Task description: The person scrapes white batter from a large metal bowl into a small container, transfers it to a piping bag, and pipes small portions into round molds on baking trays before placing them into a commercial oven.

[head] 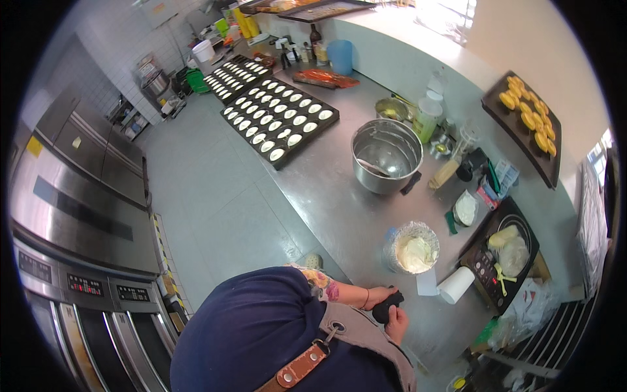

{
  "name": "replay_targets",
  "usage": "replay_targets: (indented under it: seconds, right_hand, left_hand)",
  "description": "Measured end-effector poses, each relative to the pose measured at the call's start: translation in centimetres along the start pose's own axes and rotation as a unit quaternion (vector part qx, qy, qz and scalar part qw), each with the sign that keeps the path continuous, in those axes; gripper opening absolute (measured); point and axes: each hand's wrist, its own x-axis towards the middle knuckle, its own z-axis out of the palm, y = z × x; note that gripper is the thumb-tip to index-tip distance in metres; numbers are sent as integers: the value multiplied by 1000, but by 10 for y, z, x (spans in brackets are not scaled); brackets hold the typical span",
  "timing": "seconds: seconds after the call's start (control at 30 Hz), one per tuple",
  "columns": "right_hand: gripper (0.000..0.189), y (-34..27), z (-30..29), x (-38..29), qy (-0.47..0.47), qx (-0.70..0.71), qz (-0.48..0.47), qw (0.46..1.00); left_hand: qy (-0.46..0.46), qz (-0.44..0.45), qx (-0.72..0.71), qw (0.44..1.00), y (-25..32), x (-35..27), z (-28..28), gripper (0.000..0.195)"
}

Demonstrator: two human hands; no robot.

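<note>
My left hand (pixel 376 297) and my right hand (pixel 397 324) hold a bunched black cloth-like item (pixel 384 309) between them, just over the near edge of the steel worktop (pixel 327 206). Just beyond my hands stands a tub (pixel 392 252) with a crinkled, shiny lining, filled with pale cream (pixel 416 255). Beside it are a white card-like piece (pixel 427 284) and a white cylinder (pixel 456 285), which looks like a cup on its side. Farther along is a steel mixing bowl (pixel 374 183), with white residue on its wall and a utensil inside.
Two dark moulded trays (pixel 279 164) with white-filled oval cavities lie along the worktop. Bags rest on an induction cooker (pixel 504 304) at right. A tray of yellow pastries (pixel 526 115) sits on the ledge. Deck ovens (pixel 88 225) line the left, across the tiled floor (pixel 220 196).
</note>
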Motion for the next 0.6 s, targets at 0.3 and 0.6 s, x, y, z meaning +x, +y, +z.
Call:
replay_targets:
  seconds: [0.3, 0.6]
  right_hand:
    - [22, -53, -88, -18, 77, 291, 92, 949]
    - [50, -13, -117, -10, 161, 189, 96, 964]
  left_hand:
    - [-186, 77, 115, 973, 10, 8, 4, 31]
    - [-223, 145, 358, 895, 9, 50, -52, 51]
